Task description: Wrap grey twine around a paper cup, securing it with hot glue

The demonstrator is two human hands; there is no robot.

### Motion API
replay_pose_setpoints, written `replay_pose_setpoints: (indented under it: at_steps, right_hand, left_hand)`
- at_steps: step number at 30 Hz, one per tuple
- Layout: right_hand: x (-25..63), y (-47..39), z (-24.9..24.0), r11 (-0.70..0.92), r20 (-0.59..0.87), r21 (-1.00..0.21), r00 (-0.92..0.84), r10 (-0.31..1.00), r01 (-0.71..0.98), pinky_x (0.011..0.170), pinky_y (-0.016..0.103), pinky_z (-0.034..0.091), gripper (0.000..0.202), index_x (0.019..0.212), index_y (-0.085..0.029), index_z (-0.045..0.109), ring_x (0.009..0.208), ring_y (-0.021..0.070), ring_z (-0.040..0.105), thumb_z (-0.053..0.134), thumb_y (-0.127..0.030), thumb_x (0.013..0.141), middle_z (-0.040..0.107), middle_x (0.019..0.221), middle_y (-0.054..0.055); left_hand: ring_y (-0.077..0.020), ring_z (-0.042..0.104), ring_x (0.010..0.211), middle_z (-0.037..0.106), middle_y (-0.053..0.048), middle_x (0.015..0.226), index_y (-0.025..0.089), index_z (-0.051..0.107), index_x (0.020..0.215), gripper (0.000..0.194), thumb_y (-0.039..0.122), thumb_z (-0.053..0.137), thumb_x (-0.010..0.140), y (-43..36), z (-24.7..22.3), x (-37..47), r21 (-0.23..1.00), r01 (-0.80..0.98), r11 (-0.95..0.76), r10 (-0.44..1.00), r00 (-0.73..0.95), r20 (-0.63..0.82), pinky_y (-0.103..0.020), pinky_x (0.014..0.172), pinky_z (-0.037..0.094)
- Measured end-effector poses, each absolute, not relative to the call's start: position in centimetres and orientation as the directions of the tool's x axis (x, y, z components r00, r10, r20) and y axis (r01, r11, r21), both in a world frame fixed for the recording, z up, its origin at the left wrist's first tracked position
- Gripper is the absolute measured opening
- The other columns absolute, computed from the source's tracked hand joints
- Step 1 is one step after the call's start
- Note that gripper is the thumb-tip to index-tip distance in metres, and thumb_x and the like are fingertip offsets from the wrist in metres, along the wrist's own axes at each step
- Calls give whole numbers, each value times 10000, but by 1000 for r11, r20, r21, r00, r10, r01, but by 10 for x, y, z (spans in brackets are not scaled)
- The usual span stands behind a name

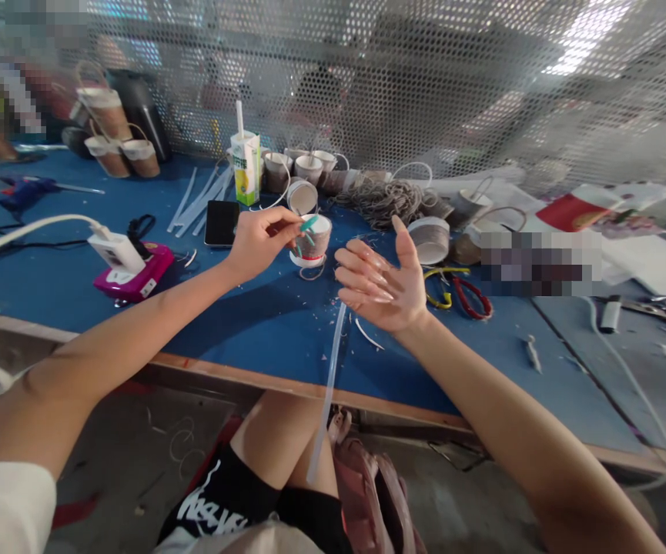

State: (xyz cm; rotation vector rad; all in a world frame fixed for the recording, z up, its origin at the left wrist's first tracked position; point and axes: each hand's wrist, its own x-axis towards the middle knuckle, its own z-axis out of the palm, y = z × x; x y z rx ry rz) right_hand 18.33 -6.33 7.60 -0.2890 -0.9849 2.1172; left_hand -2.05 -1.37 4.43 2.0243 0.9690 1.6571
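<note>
Your left hand (253, 243) pinches a green piece (309, 224) against or before the cup (316, 245), fingertips only, likely for its smallness; your right hand (387, 288) half-curls, thumb spread.

Perf. metal screen (367, 85) is standing behind blue tabletop (240, 327) w/ brownish edging (229, 375); bright light (590, 38) is glaring upper rt.; gray floor (453, 508) is showing below.

From afar, I stretch the left arm (136, 338) from lower left toward the frame's centre, the left hand (255, 242) pinching thumb to forefinger. My right arm (500, 408) slants in from lower right; the right hand (387, 285), right of centre, shows its palm, fingers loosely curled, thumb upright and apart.
</note>
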Motion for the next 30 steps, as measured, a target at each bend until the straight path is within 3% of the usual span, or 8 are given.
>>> replay_pose_setpoints:
  at_steps: [5,9,13,15,18,22,27,30]
  right_hand:
    - [182,-65,76,-402,83,-747,-674,734,-530,364,210,285,568,650,-220,343,417,68,206,313,-737,883,367,555,-55]
    - [181,-66,76,-395,88,-759,-684,725,-517,372,214,287,571,645,-218,360,430,72,230,334,-741,874,384,564,-47]
    - [181,-65,76,-376,78,-774,-666,741,-509,371,222,283,573,656,-222,386,437,81,255,334,-753,864,404,588,-39]
    - [180,-66,77,-384,57,-769,-653,755,-511,369,221,271,585,656,-222,392,444,82,260,315,-764,861,404,593,-37]
    - [180,-66,78,-406,30,-760,-651,759,-508,370,214,263,596,648,-216,389,451,76,256,298,-764,866,396,600,-37]
    - [180,-66,78,-376,30,-792,-646,763,-481,370,213,273,590,655,-216,401,455,77,267,308,-759,868,396,604,-37]
    - [177,-65,77,-327,35,-832,-629,776,-449,381,199,303,556,643,-206,432,454,70,326,411,-716,863,412,585,-40]
    - [177,-64,74,-227,48,-884,-563,825,-409,380,173,295,446,593,-190,430,395,45,305,569,-501,881,389,491,-63]
  left_hand:
    - [-69,457,412,445,54,464,209,535,651,458,555,450,939,-2,46,-34,632,384,-673,645,-114,756,-232,472,385]
    - [-92,465,471,452,34,476,205,489,576,469,454,430,970,13,44,-47,575,555,-601,587,-182,789,-256,568,423]
    - [-161,589,764,630,-34,877,218,584,912,63,261,607,872,22,38,-53,456,698,-552,538,-119,835,-308,741,469]
    - [-211,576,942,588,-71,1038,233,550,1042,254,245,672,820,22,35,-52,414,723,-552,521,-88,849,-347,852,454]
    - [-214,547,899,534,-47,845,220,528,809,145,321,618,862,21,33,-50,409,718,-564,549,-44,835,-344,863,419]
    - [-151,462,637,376,7,587,206,350,557,433,387,484,927,17,32,-46,391,733,-556,577,2,817,-299,713,396]
    - [-133,558,717,569,-38,827,192,577,968,177,300,438,955,3,35,-36,235,692,-682,395,78,916,-253,660,445]
    - [-132,601,764,618,-39,825,180,603,1031,181,288,484,949,-7,38,-31,114,632,-767,279,168,946,-251,713,499]
